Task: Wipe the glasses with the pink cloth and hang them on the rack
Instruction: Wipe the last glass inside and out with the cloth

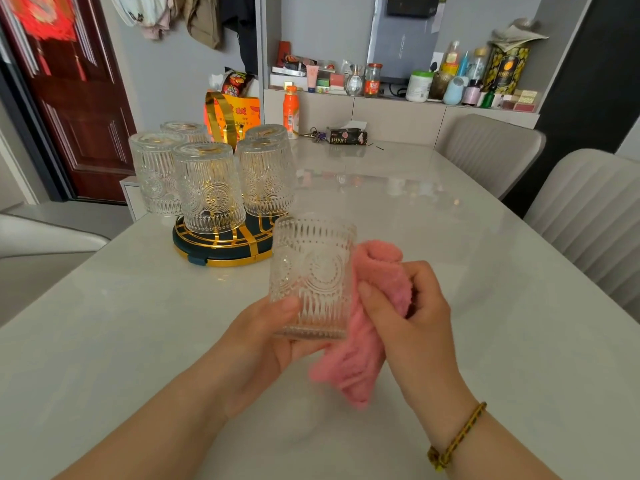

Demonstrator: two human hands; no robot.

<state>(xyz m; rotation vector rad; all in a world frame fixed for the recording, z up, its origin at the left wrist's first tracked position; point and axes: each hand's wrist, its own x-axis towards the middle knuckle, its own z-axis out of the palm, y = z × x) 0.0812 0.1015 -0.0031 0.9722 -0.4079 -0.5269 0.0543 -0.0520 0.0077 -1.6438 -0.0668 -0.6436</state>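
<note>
Glass [311, 277], embossed and clear, held above the table [450, 237] in front of the rack [221, 249]. Left hand [266, 336] curls round its lower end, thumb across the wall; right hand [412, 313] clutches the pink cloth [363, 341] against its side. Five hung glasses [207, 187] sit inverted on the rack, just beyond. Risk, as judged: the ribbed, possibly damp wall may slip from a one-handed hold during wiping, or strike a neighbouring glass when hung.

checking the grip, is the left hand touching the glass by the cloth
Touching. The head view shows the left hand gripping the glass: its thumb lies across the glass's lower front and its palm sits under the lower end.
</note>
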